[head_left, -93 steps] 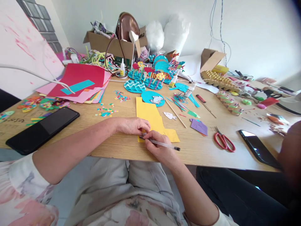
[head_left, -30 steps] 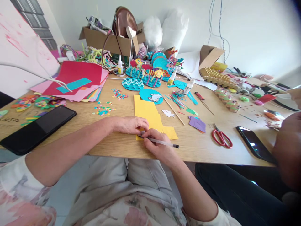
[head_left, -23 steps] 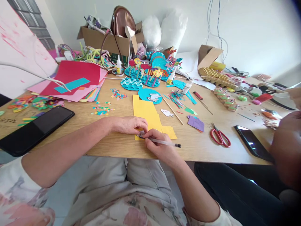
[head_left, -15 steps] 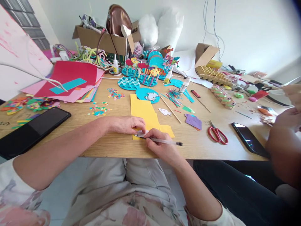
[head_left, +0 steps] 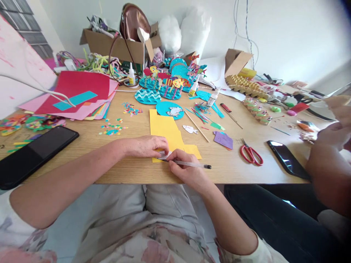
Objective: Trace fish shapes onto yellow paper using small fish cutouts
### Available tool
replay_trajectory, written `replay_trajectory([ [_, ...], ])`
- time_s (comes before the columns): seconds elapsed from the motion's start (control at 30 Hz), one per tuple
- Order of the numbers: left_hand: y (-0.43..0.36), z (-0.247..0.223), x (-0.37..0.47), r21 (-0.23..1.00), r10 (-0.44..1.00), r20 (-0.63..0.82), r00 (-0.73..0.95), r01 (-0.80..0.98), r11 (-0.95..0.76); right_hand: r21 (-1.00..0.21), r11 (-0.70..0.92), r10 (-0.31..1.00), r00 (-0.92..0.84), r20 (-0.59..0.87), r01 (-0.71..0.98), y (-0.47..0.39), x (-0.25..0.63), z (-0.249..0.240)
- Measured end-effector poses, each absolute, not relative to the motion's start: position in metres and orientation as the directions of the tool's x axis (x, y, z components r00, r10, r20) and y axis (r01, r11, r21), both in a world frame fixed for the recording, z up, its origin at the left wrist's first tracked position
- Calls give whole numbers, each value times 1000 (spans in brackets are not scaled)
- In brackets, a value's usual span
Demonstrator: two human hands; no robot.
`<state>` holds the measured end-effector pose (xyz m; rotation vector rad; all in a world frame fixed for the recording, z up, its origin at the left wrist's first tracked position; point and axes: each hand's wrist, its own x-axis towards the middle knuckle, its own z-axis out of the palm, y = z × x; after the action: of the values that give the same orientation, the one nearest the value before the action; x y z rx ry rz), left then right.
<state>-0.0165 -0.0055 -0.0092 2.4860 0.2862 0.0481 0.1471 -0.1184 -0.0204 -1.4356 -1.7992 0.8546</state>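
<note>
My right hand is closed around a clear-barrelled pen with a black end, its tip down at a small white paper cut-out. The bent fingers of my left hand pin that cut-out against a yellow sheet of paper; they cover part of it, so its full outline is hidden. Just beyond the yellow sheet lies a blue paper disc bearing a grey-and-white animal cut-out. A white fish cut-out rests to the right, beside a thin wooden stick.
Red-handled scissors, purple paper and a phone lie to the right, near another person's blurred hands. Another phone, coloured sheets and paper confetti are at left. Glue bottles and blue fish crafts stand behind.
The whole view has shifted slightly. My right hand and the pen stay at the white cut-out with barely any movement, and my left fingers still press it.
</note>
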Motion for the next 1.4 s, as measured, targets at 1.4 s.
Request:
replay_trajectory([
  [1.4,-8,-13,-17,538,242,-38,970,224,-812,-843,101,995,-54,86,529,-118,154,-21],
])
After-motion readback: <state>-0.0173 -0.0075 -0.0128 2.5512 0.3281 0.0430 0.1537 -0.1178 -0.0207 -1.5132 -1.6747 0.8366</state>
